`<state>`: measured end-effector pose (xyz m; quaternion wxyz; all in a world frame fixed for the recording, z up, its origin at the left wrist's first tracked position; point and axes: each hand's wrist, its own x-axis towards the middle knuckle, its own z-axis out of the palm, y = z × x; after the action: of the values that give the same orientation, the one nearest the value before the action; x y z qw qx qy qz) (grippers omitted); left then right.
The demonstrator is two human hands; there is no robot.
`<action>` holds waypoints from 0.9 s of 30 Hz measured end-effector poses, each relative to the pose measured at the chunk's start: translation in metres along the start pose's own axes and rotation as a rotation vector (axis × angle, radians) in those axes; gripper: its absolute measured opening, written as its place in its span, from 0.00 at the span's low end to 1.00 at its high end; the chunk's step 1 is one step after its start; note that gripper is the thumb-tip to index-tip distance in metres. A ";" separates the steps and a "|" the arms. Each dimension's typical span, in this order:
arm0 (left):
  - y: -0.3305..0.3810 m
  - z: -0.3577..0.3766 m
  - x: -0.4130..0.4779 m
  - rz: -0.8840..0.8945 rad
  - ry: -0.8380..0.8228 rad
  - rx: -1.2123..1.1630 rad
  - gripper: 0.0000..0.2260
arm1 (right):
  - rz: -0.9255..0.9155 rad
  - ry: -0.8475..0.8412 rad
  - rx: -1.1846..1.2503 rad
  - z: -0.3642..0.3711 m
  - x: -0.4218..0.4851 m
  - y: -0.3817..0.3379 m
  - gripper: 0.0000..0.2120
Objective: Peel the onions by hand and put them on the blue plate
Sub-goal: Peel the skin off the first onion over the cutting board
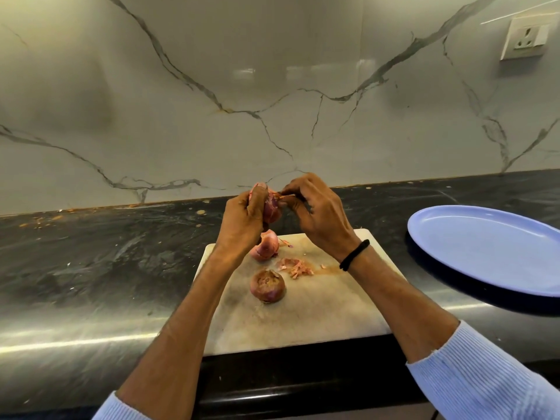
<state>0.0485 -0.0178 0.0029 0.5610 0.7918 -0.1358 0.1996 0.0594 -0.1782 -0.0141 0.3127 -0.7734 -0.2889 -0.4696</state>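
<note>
The left hand (242,219) is gripping an onion (271,211) above the desk's (91,262) back edge; the right hand (315,213) is pinching its peel (285,194).

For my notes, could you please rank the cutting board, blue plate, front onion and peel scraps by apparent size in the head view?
cutting board
blue plate, cropped by the frame, so unsure
front onion
peel scraps, nearly the onion's size
</note>
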 end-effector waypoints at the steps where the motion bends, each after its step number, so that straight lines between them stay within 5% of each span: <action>1: 0.001 0.001 -0.001 0.014 -0.006 0.012 0.18 | 0.009 0.006 0.012 0.001 0.000 -0.001 0.03; 11: 0.001 0.000 -0.002 0.082 0.198 0.180 0.26 | 0.220 -0.022 0.190 0.011 -0.008 -0.012 0.03; 19: 0.002 0.000 -0.002 0.119 0.176 0.245 0.22 | 0.532 -0.067 0.422 0.010 -0.004 -0.012 0.09; 27: -0.007 -0.003 0.010 -0.049 0.110 0.121 0.22 | 0.784 -0.022 0.774 -0.001 0.005 -0.016 0.08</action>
<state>0.0595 -0.0124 0.0028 0.5235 0.8152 -0.0732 0.2367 0.0489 -0.1676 -0.0062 0.7226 -0.6566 -0.1341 -0.1694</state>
